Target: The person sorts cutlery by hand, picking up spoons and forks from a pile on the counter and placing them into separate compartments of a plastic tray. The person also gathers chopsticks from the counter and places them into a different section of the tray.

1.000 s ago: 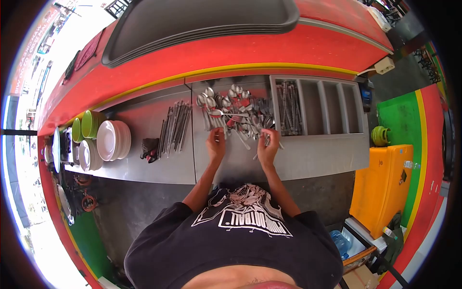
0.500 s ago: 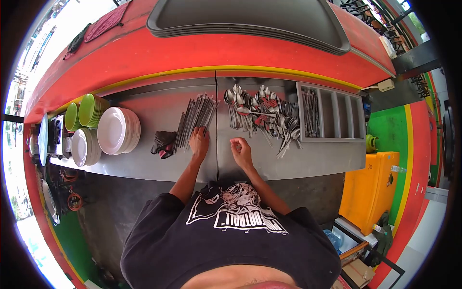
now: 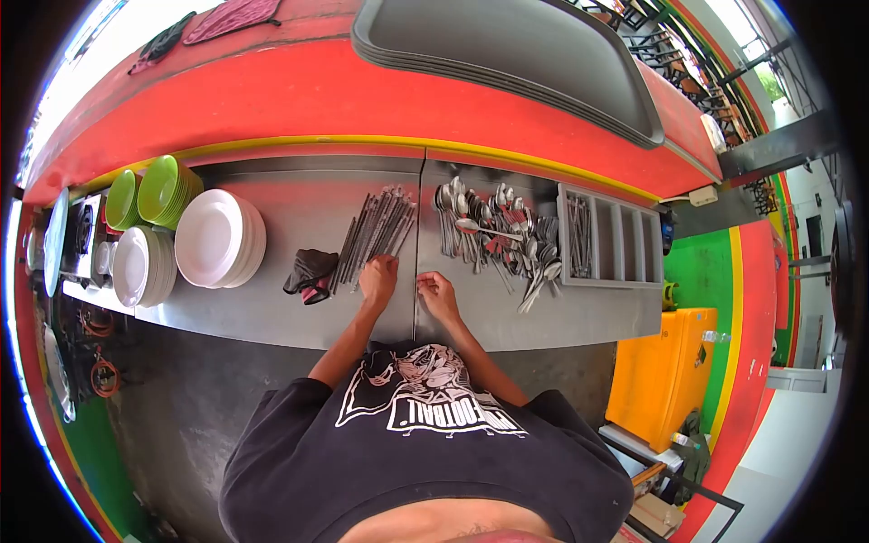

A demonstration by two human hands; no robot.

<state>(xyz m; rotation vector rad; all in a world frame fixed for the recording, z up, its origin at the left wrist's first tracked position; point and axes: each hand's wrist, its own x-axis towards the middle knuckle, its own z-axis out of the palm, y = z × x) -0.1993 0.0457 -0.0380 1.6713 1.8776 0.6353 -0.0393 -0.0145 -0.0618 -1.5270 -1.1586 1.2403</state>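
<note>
My left hand [image 3: 378, 279] is at the lower right end of a pile of long, thin, dark grey utensils [image 3: 373, 231]; their exact kind is not clear. Its fingers are bent and closed, and what they hold, if anything, is hidden. Just across the counter seam, my right hand [image 3: 438, 297] hovers with curled fingers pressed together, its contents too small to make out. Beyond it lies a loose heap of spoons and forks [image 3: 493, 226]. A grey cutlery tray [image 3: 611, 282] stands to the right, with similar thin utensils in its left compartment.
A dark crumpled cloth [image 3: 312, 271] with pink lies left of the pile. White plates [image 3: 217, 240] and green bowls [image 3: 163, 195] are stacked farther left on the steel counter [image 3: 272, 326]. Dark serving trays [image 3: 507, 54] sit on the red ledge [image 3: 272, 100] behind.
My left hand has drawn back slightly from the pile, its fingers more bent. My right hand has moved left, closer to it, and curled further. The camera view has tilted.
</note>
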